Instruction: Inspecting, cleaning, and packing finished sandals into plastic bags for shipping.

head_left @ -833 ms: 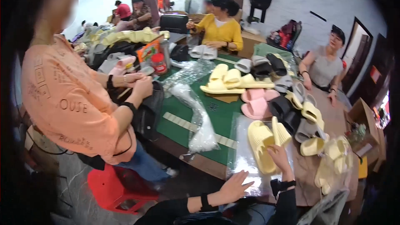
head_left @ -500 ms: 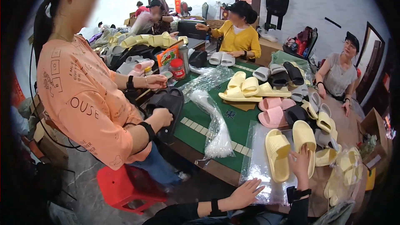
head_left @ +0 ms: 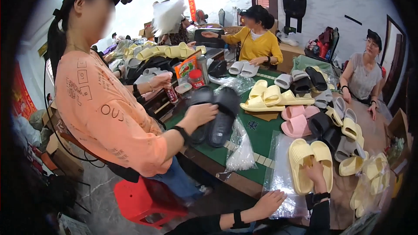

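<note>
A pair of pale yellow slippers (head_left: 300, 153) lies side by side, touching, on a flat clear plastic bag (head_left: 278, 165) before me. My right hand (head_left: 315, 174) is closed at the inner edges of the slippers, gripping the right one near its middle; its fingertips are partly hidden. Palm down and fingers stretched, my left hand (head_left: 270, 203) rests at the bag's near left edge, holding nothing. On the left a co-worker in an orange shirt holds a pair of black slippers (head_left: 213, 115) over the table.
Pink slippers (head_left: 296, 126), more yellow slippers (head_left: 274, 95), and grey and black ones crowd the table beyond and to the right. A bundle of clear bags (head_left: 241, 152) lies on the green cloth. Bagged slippers (head_left: 370, 180) sit at the right edge. A red stool (head_left: 146, 202) stands lower left.
My right hand has brought the right yellow slipper against the left one. The co-worker's black slippers have swung right over the table. My view has shifted slightly.
</note>
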A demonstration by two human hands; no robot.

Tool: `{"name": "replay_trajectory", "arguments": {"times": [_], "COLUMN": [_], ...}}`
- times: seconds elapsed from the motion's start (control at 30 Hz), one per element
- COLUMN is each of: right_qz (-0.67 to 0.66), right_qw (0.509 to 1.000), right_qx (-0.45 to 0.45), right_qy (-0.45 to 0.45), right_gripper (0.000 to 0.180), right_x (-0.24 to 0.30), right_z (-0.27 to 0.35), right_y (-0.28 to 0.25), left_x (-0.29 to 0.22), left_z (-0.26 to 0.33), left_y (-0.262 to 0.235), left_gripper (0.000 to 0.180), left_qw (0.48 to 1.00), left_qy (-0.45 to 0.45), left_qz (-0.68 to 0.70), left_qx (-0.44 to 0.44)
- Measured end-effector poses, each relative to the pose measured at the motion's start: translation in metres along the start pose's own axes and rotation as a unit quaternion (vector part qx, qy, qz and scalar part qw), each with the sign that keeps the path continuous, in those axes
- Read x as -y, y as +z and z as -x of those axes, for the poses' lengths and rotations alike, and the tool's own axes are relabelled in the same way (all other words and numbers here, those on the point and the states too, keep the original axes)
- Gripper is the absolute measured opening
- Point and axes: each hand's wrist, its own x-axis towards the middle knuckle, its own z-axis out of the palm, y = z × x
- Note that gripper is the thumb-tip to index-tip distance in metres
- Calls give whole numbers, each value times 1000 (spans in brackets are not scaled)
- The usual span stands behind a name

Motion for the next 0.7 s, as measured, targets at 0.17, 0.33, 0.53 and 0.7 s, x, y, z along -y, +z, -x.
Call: {"name": "replay_trajectory", "arguments": {"times": [0.17, 0.33, 0.53, 0.7], "right_qz": [-290, -310, -507, -430], "right_qw": [956, 931, 781, 822], "right_qx": [44, 188, 356, 342], "right_qy": [5, 38, 78, -152], "right_gripper": [38, 38, 42, 51], "right_x": [34, -10, -23, 10], "right_z": [65, 191, 256, 239], "right_y": [-64, -116, -113, -112], "left_x": [5, 2, -1, 16], "left_z": [17, 7, -12, 3], "left_y": [7, -12, -20, -8], "left_gripper": [39, 30, 20, 27], "left_qw": [999, 997, 990, 988], "left_qy": [-31, -39, -57, 10], "left_qz": [-14, 13, 75, 32], "left_qx": [-28, -69, -104, -149]}}
